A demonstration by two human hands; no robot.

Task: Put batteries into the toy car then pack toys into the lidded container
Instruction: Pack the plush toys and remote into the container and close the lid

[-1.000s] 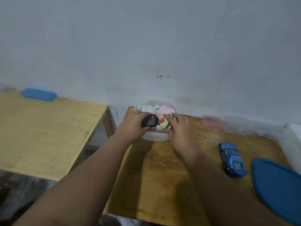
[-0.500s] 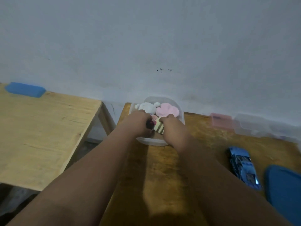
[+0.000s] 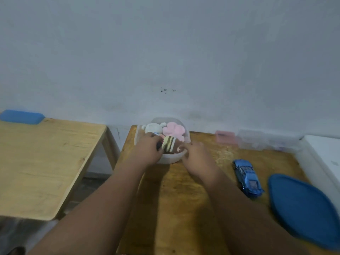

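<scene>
A clear lidded container stands at the back of the darker wooden table. Inside it lie a white plush, a pink plush and a striped brown-and-cream toy. My left hand reaches into the container's left side, closed on a black remote that is mostly hidden. My right hand rests at the container's right rim beside the striped toy, fingers loose and holding nothing. The blue toy car sits on the table to the right. The blue lid lies beyond it, near the right edge.
A lighter wooden table stands to the left across a gap, with a blue box at its back. A small pink box and clear plastic boxes line the wall. A white object borders the right side.
My left hand has lowered the black remote into the container. My right hand has let go of the striped toy, which now lies inside, and has drawn back to the rim.
</scene>
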